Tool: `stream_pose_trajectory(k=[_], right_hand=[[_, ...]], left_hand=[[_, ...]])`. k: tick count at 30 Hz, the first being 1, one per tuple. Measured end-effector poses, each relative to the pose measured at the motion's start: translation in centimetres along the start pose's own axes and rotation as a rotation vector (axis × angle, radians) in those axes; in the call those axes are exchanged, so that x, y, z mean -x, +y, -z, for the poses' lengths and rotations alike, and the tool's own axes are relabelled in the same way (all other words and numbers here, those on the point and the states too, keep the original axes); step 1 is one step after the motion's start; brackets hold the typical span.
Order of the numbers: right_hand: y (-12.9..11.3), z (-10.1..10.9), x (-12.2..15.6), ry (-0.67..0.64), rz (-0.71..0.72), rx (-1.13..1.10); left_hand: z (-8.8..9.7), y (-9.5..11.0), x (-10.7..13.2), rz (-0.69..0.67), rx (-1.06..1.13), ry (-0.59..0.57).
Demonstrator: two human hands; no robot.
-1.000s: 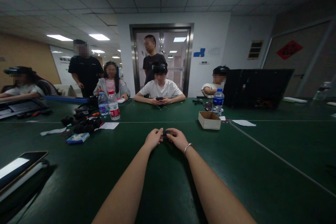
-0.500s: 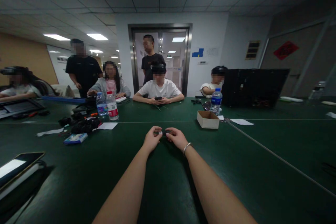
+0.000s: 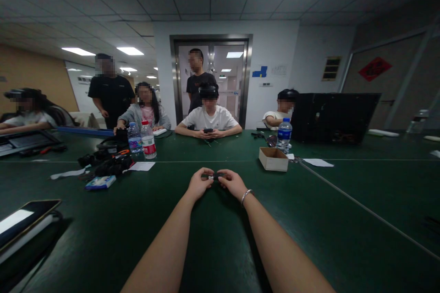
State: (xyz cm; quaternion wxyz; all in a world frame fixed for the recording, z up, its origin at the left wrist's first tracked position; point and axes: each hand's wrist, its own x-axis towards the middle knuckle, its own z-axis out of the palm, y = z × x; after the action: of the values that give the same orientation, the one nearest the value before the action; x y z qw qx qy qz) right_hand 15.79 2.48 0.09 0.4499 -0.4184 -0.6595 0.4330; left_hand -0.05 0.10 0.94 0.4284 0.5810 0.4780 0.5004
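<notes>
Both my arms stretch out over a dark green table (image 3: 309,219). My left hand (image 3: 199,183) and my right hand (image 3: 233,183) meet at the middle, fingers pinched together on a small dark object (image 3: 215,176) held between them just above the table. What the object is I cannot make out. A bracelet sits on my right wrist.
A small open cardboard box (image 3: 273,158) and a water bottle (image 3: 284,135) stand ahead right, before a black laptop lid (image 3: 333,116). Two bottles (image 3: 144,139), black gear (image 3: 110,162) and a blue pack (image 3: 101,182) lie left. A tablet (image 3: 24,219) lies near left. Several people sit or stand opposite.
My hands stay pinched on the small dark object and have barely shifted. The view has tipped down slightly.
</notes>
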Motion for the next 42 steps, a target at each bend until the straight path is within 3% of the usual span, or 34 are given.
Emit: stream_pose_trajectory(k=[29,42], right_hand=[[0.5,0.1,-0.3,0.015,-0.02,-0.043],[0.8,0.1,-0.5,0.007,-0.011,-0.031]], left_hand=[[-0.3,-1.4,-0.5,-0.002,-0.064,-0.023],[-0.5,-1.8,-0.9,0.043,-0.27,0.04]])
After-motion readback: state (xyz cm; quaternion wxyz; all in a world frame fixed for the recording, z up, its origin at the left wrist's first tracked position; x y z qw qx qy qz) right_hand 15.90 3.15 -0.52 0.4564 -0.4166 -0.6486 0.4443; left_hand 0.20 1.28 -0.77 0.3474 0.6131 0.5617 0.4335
